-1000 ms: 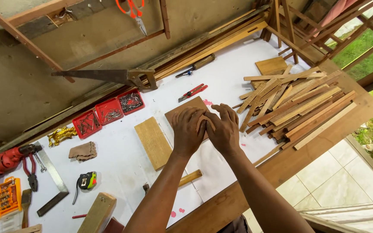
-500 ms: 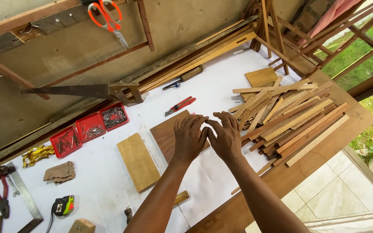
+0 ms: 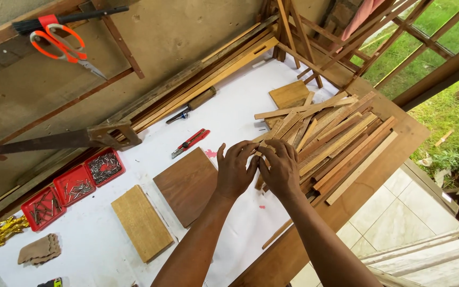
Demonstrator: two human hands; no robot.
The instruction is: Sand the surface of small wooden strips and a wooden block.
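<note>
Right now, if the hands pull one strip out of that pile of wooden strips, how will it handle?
The pile of wooden strips holds thin, straight slats, so one probably stays stiff and feels light. They lie crisscrossed, so tugging one likely shifts its neighbours. Flat faces mean it should slide, not roll. The left hand and right hand are at the pile's near edge.

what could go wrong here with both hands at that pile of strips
The strips lie loosely criss-crossed, so pulling one from the near end may shift or spill others. Bare left hand and right hand on rough-cut wood risk splinters. The outer strips sit close to the bench edge and could slide off.
</note>
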